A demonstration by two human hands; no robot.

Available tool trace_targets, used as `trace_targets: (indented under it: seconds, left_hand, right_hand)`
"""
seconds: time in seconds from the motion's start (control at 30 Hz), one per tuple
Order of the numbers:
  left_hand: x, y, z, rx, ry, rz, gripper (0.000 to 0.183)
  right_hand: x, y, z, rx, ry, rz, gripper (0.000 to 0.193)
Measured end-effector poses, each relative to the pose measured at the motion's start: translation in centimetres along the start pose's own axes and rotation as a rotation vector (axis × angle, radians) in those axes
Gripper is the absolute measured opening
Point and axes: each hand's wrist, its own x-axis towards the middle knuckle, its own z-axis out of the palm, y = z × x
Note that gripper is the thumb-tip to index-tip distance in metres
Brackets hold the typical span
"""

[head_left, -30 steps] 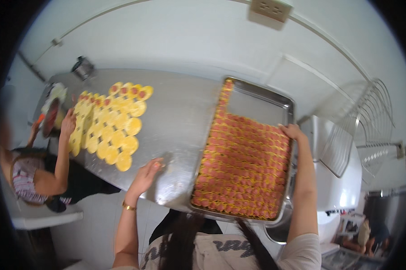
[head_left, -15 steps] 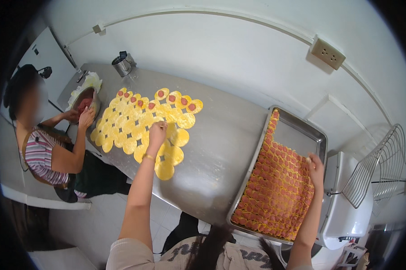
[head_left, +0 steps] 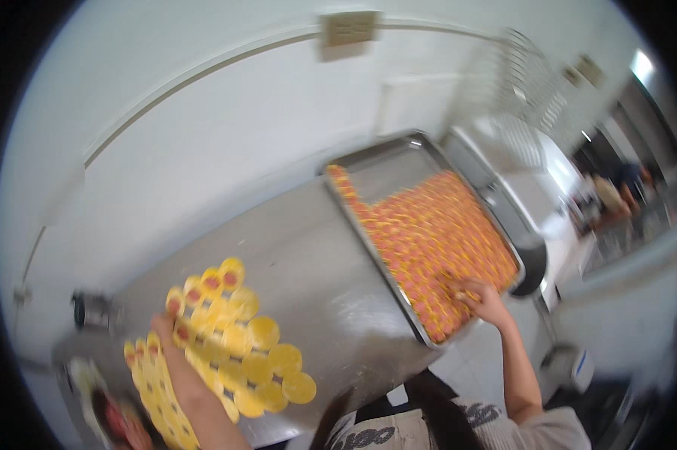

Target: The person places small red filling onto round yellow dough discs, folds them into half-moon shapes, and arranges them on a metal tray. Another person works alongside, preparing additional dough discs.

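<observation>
Round yellow dough wrappers lie in overlapping rows on the steel table. Several along the far edge carry a lump of reddish filling. My left hand is over these filled wrappers; blur hides its fingers and anything in them. To the right, a metal tray holds tight rows of small dumplings with pinkish filling and yellow rims. My right hand is at the tray's near right part, fingers stretched out and apart over the dumplings. No held dumpling can be made out there.
A metal cup stands at the table's far left. Bottom left, another person's hand is by a bowl with reddish filling. Beyond the tray are a white appliance and a wire rack. A wall runs behind the table.
The view has swung right. My left hand has moved from mid-sheet to the filled wrappers. My right hand has come from the tray's far right side to its near part, fingers now stretched.
</observation>
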Motion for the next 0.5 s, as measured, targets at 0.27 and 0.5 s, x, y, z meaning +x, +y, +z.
trace_targets:
  seconds: [0.27, 0.5]
  left_hand:
    - [3.0, -0.4, 0.0, -0.719, -0.299, -0.319, 0.027]
    - [-0.1, 2.4, -3.5, -1.812, -0.25, -0.475, 0.024]
  right_hand:
    - [-0.6, -3.3, 2.2, 0.01, 0.001, -0.117, 0.03]
    - [0.2, -4.5, 4.2, 0.103, -0.031, -0.161, 0.03]
